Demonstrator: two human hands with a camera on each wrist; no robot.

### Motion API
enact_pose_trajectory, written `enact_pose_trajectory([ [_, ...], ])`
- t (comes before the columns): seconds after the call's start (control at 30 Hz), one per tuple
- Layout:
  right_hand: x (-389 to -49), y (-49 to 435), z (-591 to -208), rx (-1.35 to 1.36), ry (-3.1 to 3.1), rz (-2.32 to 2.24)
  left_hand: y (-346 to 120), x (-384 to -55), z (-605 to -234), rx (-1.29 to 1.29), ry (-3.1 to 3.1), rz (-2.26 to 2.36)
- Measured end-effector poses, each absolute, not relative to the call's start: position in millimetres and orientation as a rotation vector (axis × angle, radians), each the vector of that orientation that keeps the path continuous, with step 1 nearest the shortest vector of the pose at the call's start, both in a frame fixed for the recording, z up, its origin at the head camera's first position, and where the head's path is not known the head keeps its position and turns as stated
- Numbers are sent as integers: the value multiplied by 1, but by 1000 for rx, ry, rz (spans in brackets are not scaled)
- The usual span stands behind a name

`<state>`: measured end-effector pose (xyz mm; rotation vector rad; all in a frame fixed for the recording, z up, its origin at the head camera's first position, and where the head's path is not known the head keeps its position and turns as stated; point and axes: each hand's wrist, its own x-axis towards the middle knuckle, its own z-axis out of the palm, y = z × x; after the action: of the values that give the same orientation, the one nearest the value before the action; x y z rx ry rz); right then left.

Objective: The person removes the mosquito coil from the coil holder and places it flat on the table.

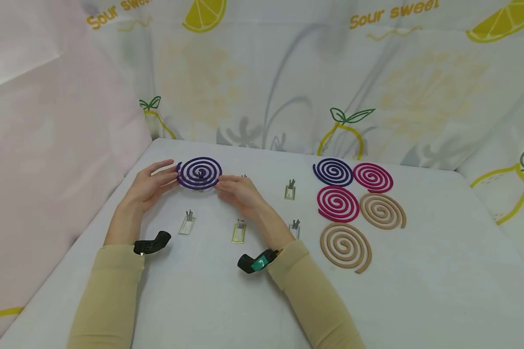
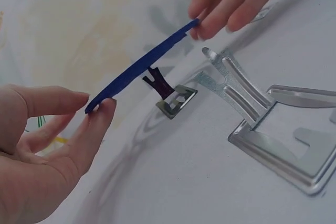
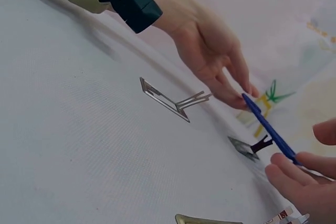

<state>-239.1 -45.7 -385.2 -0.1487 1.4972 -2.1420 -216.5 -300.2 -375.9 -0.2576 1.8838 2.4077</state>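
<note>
A dark purple mosquito coil is held level between both hands at the back left. My left hand pinches its left edge between thumb and fingers. On the opposite edge, my right hand grips it with the fingertips. Below the coil's centre stands a small metal coil stand, its forked prongs reaching the coil's underside in the left wrist view. Another metal stand lies in front of it, nearer to me. Part of a further stand shows behind the right hand.
More metal stands are spread to the right, among them a gold-edged stand and a back stand. Farther right lie a purple coil, two magenta coils and two tan coils. A patterned cloth hangs behind the table.
</note>
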Motion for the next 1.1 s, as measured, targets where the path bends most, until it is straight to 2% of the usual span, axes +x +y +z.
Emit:
enact_pose_trajectory([
  [1.1, -241, -36, -376, 56, 1563, -2388, -278, -219, -366, -208, 1934, 2357],
])
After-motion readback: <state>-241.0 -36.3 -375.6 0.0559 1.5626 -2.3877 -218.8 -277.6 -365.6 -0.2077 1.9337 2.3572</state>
